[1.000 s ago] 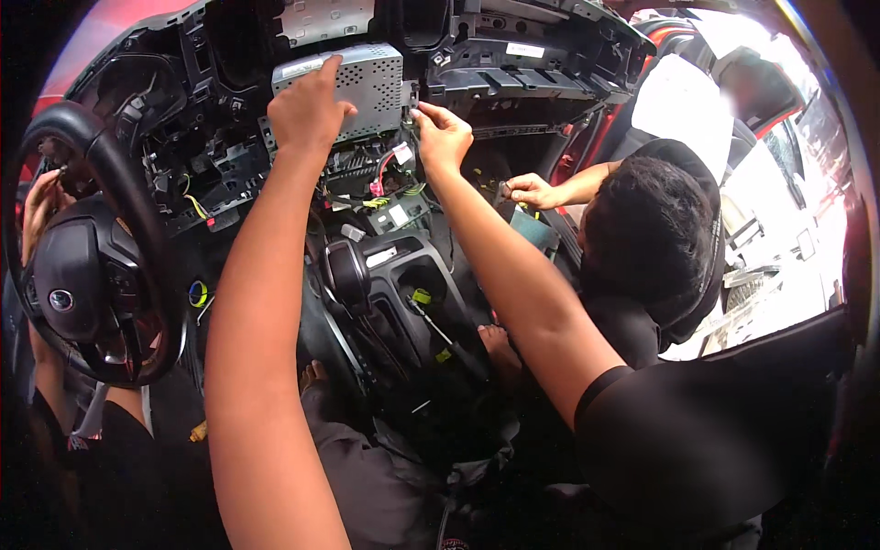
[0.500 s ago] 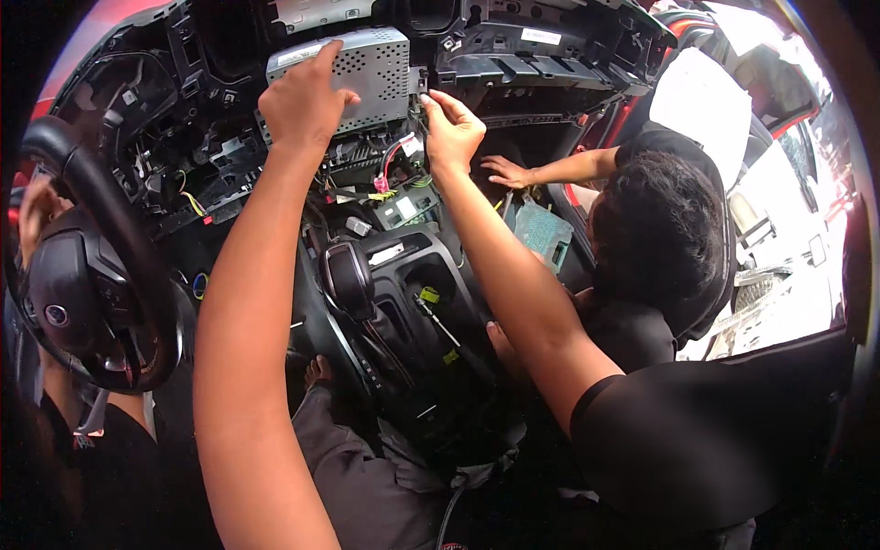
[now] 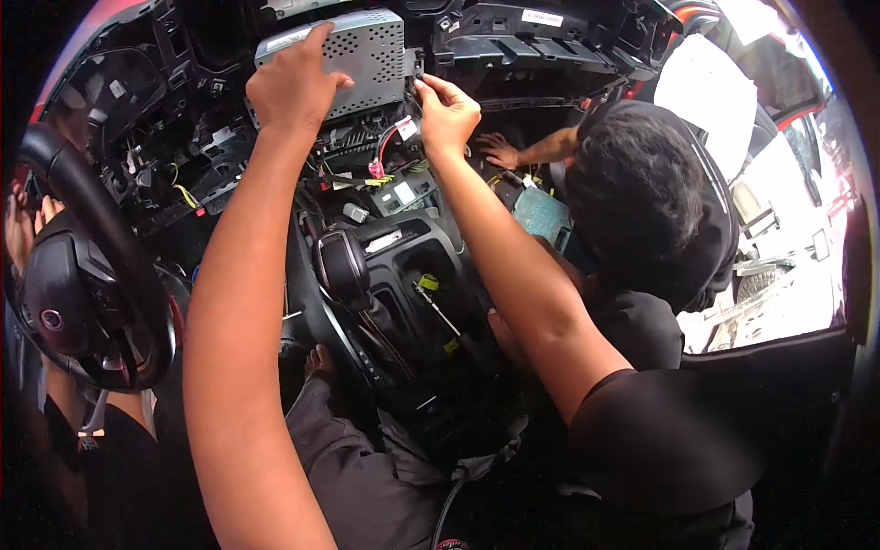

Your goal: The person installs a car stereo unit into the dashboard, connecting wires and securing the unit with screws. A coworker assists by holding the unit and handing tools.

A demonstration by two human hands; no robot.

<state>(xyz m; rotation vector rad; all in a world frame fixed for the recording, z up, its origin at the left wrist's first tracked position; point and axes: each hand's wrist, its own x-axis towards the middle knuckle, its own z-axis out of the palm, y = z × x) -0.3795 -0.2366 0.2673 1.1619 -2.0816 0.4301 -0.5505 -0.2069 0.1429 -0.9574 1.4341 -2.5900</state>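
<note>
A silver perforated metal box [image 3: 371,69], like a car stereo unit, sits tilted in the opened dashboard. My left hand [image 3: 291,90] grips its upper left part, the index finger up at the top edge and the thumb out across the perforated face. At the box's right side, my right hand [image 3: 446,112] pinches thumb and forefinger together by a small metal bracket [image 3: 414,64]. Whatever lies between those fingertips is too small to make out. Below the box hang loose wires with a pink connector [image 3: 377,170] and a white connector [image 3: 406,128].
A co-worker [image 3: 637,183] crouches at the right, one hand [image 3: 500,151] reaching into the footwell near a greenish box [image 3: 541,218]. The steering wheel [image 3: 101,238] is at left, with another person's hands beyond it. Between my arms stand the gear lever [image 3: 343,266] and a ratchet-like tool [image 3: 438,310] on the console.
Both my hands keep their places at the metal box, while the view has shifted slightly. The co-worker's head has moved lower and leftward. Beyond the steering wheel, the other person's hands have changed position.
</note>
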